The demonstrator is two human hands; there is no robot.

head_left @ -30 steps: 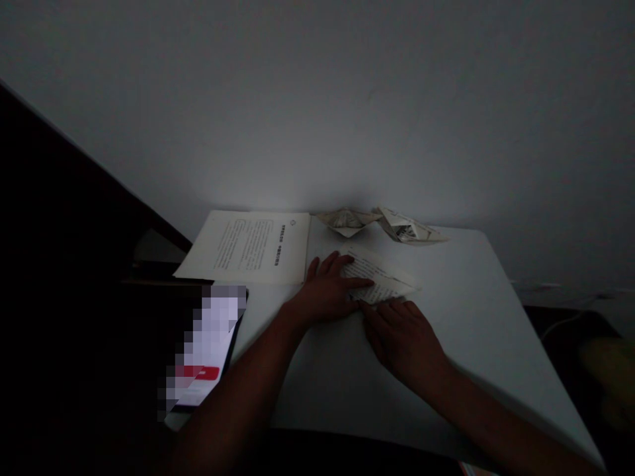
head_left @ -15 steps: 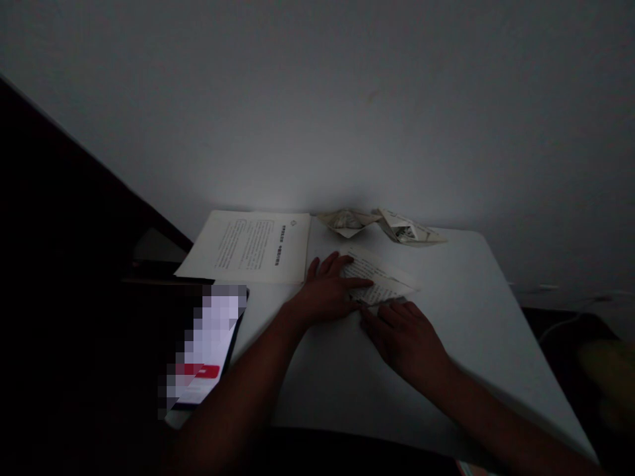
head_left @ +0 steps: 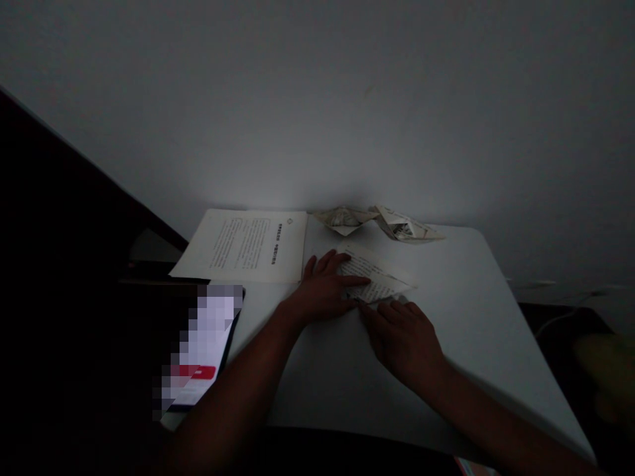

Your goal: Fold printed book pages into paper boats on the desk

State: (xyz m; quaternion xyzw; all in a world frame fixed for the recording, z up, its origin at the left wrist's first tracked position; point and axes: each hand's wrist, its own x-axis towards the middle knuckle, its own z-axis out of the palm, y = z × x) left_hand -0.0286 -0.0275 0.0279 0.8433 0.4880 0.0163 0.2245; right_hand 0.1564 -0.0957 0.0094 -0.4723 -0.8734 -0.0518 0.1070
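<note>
A folded sheet of printed paper (head_left: 380,281) lies near the middle of the white table (head_left: 471,311). My left hand (head_left: 325,287) rests flat on the sheet's left part, fingers stretched out across the print. My right hand (head_left: 404,337) lies palm down just in front of the sheet, its fingertips pressing the near edge. Neither hand grips anything; both press the paper onto the table.
An open printed booklet (head_left: 248,244) lies at the back left. Two folded paper boats (head_left: 347,219) (head_left: 404,226) sit against the wall. A lit phone screen (head_left: 201,350) stands at the left edge. Dark furniture fills the left side. The room is dim.
Hardly anything has moved. My right hand has slid slightly forward along the paper's near edge; my left hand stays flat on the sheet.
</note>
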